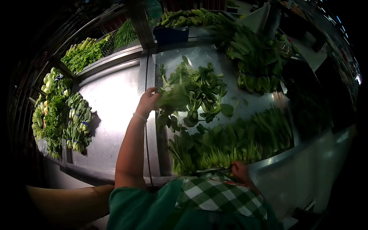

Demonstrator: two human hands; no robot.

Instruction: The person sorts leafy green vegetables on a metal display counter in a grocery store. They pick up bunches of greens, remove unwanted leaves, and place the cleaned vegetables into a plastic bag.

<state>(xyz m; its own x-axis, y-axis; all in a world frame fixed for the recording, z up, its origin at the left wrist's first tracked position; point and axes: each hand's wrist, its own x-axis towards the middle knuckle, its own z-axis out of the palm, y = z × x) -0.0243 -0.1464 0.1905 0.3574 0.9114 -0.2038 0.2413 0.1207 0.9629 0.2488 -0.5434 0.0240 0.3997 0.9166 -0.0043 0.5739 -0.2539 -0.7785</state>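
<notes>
My left hand reaches over the left side of a metal display bay, its fingers around a blurred bunch of leafy greens. Beside that bunch lies a loose pile of bok choy, stems pointing different ways. Along the near edge runs a packed row of leafy greens, pale stems towards me. My right hand is low at the stem ends of this row, fingers curled; whether they grip a stem is hidden. Clear plastic sheeting shows behind the pile.
Banded bunches of tall greens stand at the back right. A metal divider separates the left bay, where banded greens lie. Beyond are a dark blue bin, cucumber-like vegetables and a metal post. A cardboard box sits lower left.
</notes>
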